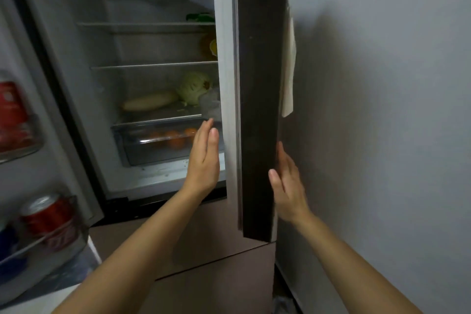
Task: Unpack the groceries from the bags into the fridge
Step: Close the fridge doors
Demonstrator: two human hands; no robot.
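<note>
Reaching toward the fridge [142,48] with both hands empty; no bag and no fresh grocery in view. Left hand [204,158] flat, fingers straight and together, palm turned right, holding nothing, hovering just in front of the clear drawer [153,140] with orange fruit inside. Right hand [286,186] open too, fingers straight, thumb spread, laid along the outer edge of the door [257,84] and apparently touching it, gripping nothing. Door edge-on between the two hands, long axis vertical, rising up and away from the right fingertips, only partly swung out and hiding the right end of the shelves. Just above and beyond the left fingertips, a cabbage [193,88]; left of that, a long pale vegetable [149,102] lying crosswise on the same shelf. Well to the left of the left hand, red cans [48,214] in the other door's racks. Judging by this, right hand the nearer one for moving the door, a sideways push or pull at its edge; whether to open or close, impossible to tell. Shelves already part stocked, upper ones with room left.
</note>
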